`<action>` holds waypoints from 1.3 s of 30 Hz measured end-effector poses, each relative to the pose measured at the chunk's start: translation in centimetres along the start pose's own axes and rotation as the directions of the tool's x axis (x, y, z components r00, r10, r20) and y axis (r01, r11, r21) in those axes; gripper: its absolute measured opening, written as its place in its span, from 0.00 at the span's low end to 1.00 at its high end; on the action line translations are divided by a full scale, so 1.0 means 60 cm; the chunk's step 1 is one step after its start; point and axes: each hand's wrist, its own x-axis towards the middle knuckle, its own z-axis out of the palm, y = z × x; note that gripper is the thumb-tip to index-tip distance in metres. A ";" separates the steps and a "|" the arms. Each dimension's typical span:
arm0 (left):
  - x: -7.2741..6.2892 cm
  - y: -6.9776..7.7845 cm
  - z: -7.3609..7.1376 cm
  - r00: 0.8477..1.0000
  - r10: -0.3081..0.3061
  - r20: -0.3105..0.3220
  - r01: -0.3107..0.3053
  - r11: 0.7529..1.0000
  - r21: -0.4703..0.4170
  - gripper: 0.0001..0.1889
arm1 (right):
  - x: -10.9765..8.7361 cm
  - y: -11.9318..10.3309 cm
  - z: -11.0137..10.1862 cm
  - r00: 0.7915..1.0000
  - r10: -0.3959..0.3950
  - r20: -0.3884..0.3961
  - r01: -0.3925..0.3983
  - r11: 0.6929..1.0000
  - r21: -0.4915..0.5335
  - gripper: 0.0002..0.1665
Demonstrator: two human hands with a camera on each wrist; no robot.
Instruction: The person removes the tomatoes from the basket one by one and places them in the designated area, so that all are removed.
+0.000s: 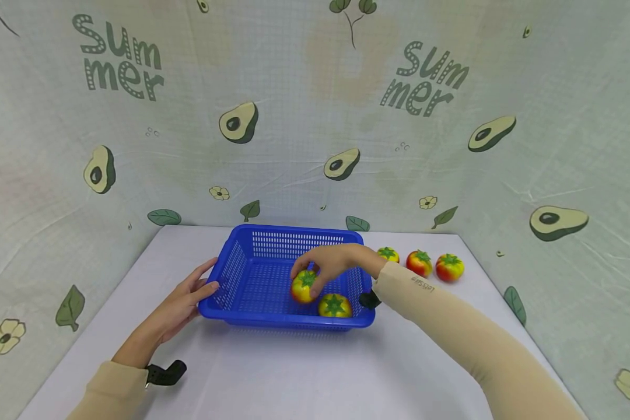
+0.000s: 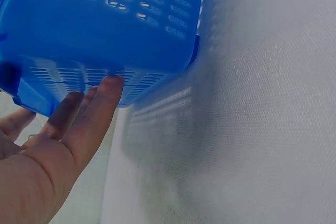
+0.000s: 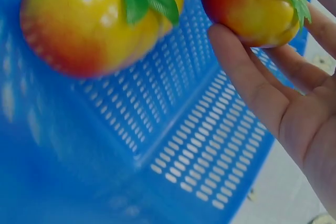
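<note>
My right hand (image 1: 328,263) reaches into the blue plastic basket (image 1: 280,318), its thumb and fingers around a red-and-yellow tomato (image 1: 301,288) with a green leafy top. In the right wrist view, fingertips press that held tomato (image 3: 247,6) from below. Close beside it, toward the basket's front right corner, sits a second tomato (image 1: 335,305). At the basket's left end is my left hand (image 1: 181,300), thumb at the rim and fingers extended along the outside. The left wrist view has those fingers (image 2: 92,124) nearly straight against the slotted wall (image 2: 100,35).
Three more tomatoes stand right of the basket in a row: one (image 1: 388,254) partly behind my right forearm, one (image 1: 419,263) in the middle, one (image 1: 449,268) farthest right. A white cloth (image 1: 273,373) covers the table. Printed fabric (image 1: 294,116) hangs at the back and sides.
</note>
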 end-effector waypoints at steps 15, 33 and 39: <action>0.000 0.001 0.001 1.000 0.001 -0.004 -0.001 1.000 0.011 0.43 | -0.127 0.042 -0.033 0.937 0.054 -0.344 -0.051 0.999 0.018 0.37; -0.002 -0.002 -0.001 1.000 0.004 -0.004 -0.004 1.000 0.023 0.42 | -0.310 0.159 -0.007 0.793 0.284 -0.539 -0.262 0.958 0.120 0.36; -0.001 -0.001 0.000 1.000 0.011 0.003 -0.011 1.000 0.025 0.42 | -0.356 0.188 0.016 0.763 0.342 -0.548 -0.297 0.939 0.173 0.37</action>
